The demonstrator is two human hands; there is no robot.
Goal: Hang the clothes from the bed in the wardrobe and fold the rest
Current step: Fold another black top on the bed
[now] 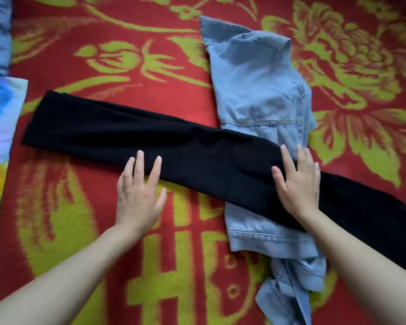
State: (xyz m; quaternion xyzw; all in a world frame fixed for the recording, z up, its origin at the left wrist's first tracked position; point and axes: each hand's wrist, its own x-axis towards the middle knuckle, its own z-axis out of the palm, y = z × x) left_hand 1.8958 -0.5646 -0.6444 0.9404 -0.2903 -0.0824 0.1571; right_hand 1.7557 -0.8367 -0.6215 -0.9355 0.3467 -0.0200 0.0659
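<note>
Both hands lie flat with fingers straight and spread, gripping nothing. The left hand has only its fingertips on the near edge of the black trousers, with its palm on the blanket. The right hand presses wholly on the cloth.

The trousers lie as one long narrow strip across the bed, running out past each hand. Under the right palm the strip crosses a light denim jacket, which sticks out beyond the fingertips and back toward the wrist.

This looks like smoothing before a crosswise fold. To do it well, sweep the palms apart to flatten the layers. Then carry the end beyond the left hand over to the end beyond the right, matching the edges. The lumpy jacket beneath the right hand could skew the fold, so it seems wise to slide the strip off it first.
</note>
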